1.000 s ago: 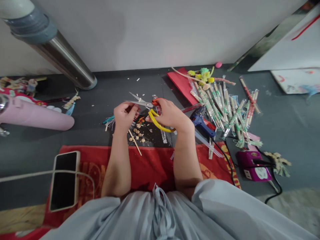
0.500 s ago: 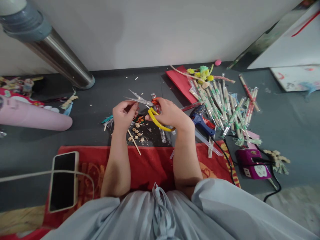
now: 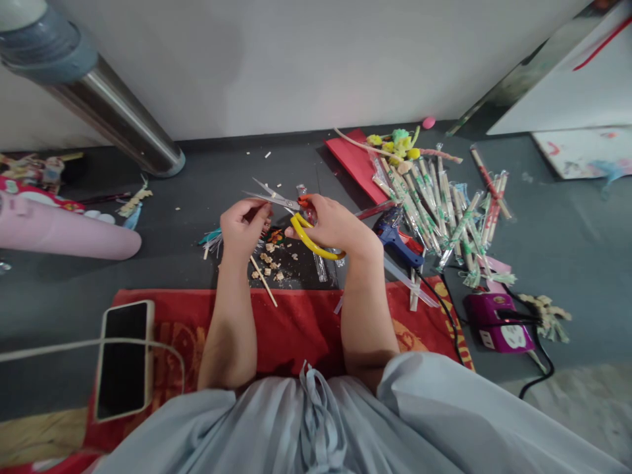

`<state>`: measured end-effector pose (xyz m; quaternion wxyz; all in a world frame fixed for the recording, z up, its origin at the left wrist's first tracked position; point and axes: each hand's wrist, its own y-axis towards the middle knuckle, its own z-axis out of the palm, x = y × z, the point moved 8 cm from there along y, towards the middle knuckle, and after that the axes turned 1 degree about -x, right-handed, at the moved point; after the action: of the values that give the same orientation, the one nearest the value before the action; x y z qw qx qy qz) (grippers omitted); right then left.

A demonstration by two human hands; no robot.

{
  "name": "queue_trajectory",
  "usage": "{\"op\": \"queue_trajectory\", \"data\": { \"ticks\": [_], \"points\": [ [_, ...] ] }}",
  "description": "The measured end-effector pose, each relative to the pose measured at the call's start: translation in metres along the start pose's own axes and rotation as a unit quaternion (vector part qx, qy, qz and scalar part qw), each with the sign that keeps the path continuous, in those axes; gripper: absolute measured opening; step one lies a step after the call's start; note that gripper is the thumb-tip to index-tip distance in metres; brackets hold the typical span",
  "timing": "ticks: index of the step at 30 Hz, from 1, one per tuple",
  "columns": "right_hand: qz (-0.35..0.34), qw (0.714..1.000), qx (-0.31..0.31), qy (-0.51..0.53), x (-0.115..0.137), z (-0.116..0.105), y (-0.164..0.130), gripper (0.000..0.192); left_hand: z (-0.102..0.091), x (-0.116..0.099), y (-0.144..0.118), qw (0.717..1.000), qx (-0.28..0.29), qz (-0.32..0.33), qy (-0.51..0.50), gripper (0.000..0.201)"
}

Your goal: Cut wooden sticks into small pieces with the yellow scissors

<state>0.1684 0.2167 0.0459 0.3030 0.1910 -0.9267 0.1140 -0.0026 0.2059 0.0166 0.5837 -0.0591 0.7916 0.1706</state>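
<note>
The right hand (image 3: 336,227) grips the yellow-handled scissors (image 3: 296,220), blades parted, above the dark floor (image 3: 197,184). The left hand (image 3: 241,227) pinches a thin wooden stick (image 3: 264,282) at the blades. Wood chips (image 3: 271,263) lie beneath. A blue glue gun (image 3: 395,237) and wrapped chopsticks (image 3: 444,204) crowd the right; the left stays roomier, toward the pink roll (image 3: 69,234).

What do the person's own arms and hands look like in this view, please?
Both forearms are bare, with no gloves, rings or watch visible on the left hand or right hand. A loose pale blue garment with a fabric tie lies below the elbows.
</note>
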Motion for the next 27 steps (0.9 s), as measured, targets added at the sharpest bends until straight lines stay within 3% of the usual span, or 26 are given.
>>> {"op": "queue_trajectory", "data": {
  "ticks": [8,20,27],
  "points": [
    [0.010,0.999,0.021,-0.043,-0.001,0.002,0.001,0.055,0.003,0.004,0.001,0.995,0.032,0.029,0.086,0.029],
    [0.038,0.995,0.017,-0.095,-0.001,0.001,0.002,0.056,0.011,0.000,-0.001,0.996,0.039,0.035,0.065,0.019],
    [0.053,0.994,0.028,-0.096,0.001,0.004,0.003,0.050,0.011,-0.011,-0.005,0.977,0.014,0.081,0.194,0.022]
  ]
}}
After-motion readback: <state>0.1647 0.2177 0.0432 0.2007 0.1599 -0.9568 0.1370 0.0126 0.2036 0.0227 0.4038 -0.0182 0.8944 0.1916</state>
